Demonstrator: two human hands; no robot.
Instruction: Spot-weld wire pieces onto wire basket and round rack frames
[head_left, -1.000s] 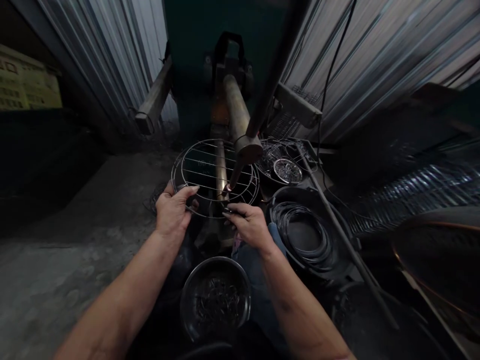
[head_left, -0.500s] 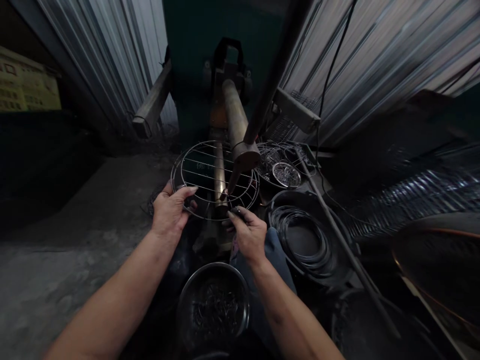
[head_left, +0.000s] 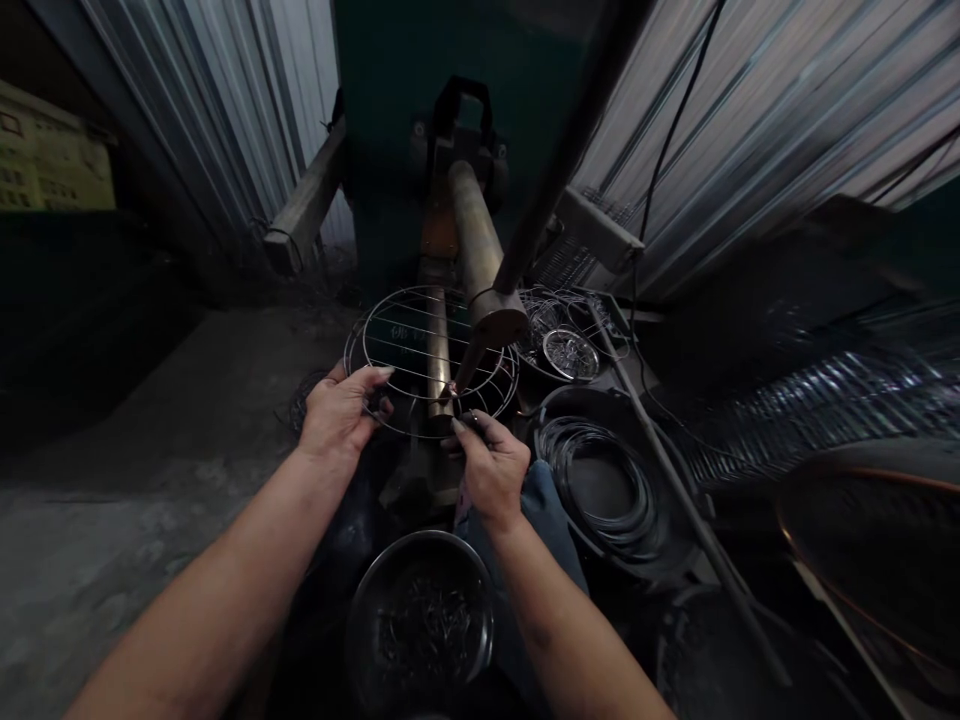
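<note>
A round wire rack (head_left: pixel 405 327) with parallel cross wires lies around the lower arm of a spot welder (head_left: pixel 487 280). My left hand (head_left: pixel 341 415) grips its left rim, thumb on top and fingers curled below. Close to the welder's electrode tips (head_left: pixel 453 390), my right hand (head_left: pixel 489 455) pinches at the rack's near edge; a small dark piece seems to be between the fingers, too dim to name. Below my hands stands a metal bowl (head_left: pixel 484 640) holding many small bent wire pieces (head_left: pixel 427 625).
Right of my knee a black tub holds a coil of wire (head_left: pixel 551 450). Behind it sit a small round wire piece (head_left: pixel 570 354) and loose wires. A long metal rod (head_left: pixel 675 470) slants across the right side. Stacked wire racks (head_left: pixel 847 390) are further right; a yellow crate (head_left: pixel 52 160) is at left.
The view has shifted slightly. Both hands keep nearly the same hold on the rack, and the right fingers stay by the electrode tips.
</note>
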